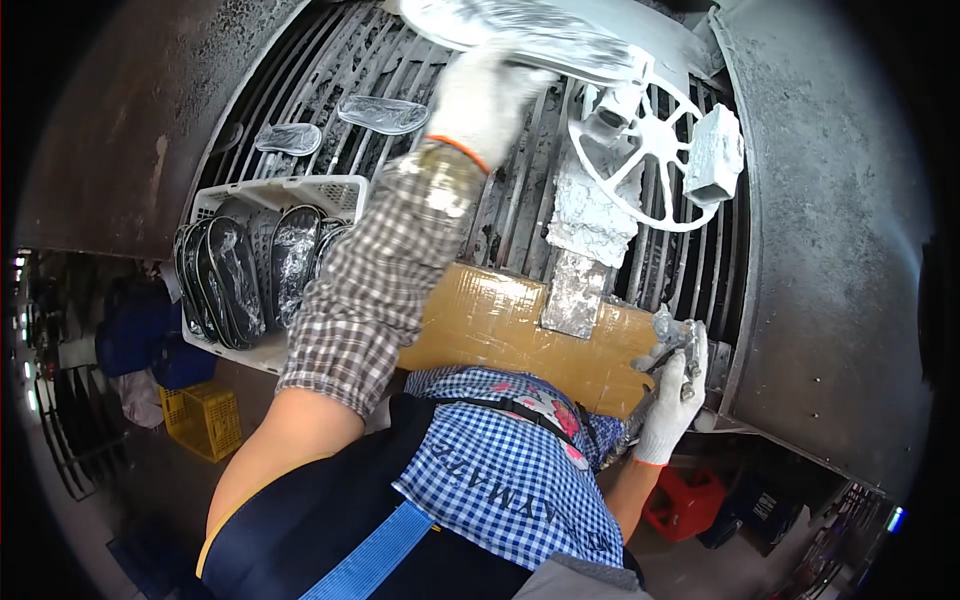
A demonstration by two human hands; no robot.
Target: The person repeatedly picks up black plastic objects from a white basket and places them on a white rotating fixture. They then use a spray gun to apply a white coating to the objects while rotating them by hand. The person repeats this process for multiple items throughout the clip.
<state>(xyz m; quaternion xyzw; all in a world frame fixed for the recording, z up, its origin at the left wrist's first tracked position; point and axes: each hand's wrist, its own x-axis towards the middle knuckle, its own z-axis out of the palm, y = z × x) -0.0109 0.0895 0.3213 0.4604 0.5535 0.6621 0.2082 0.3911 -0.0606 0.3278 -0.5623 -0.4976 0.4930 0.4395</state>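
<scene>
At the top, my left hand [482, 98], in a white glove with an orange cuff, is smeared by motion. It overlaps the near edge of a long, white-coated sole-shaped piece [520, 30]; whether its fingers grip that piece is unclear. My right hand [668, 415], gloved too, is low at the right, closed round a grey, paint-crusted spray gun [692, 352]. Between the hands stands a white-crusted spoked wheel [655, 137] with coated blocks near its rim. Two clear-looking sole shapes [382, 114] lie on the bars left of my left hand.
Dark, crusted slats [510, 205] form the work surface, between metal side walls [830, 240]. A white basket [350, 190] on the left holds several black, film-covered sole shapes [235, 280]. Brown cardboard [490, 320] covers the near edge. Below are a yellow crate [203, 420] and a red container [685, 503].
</scene>
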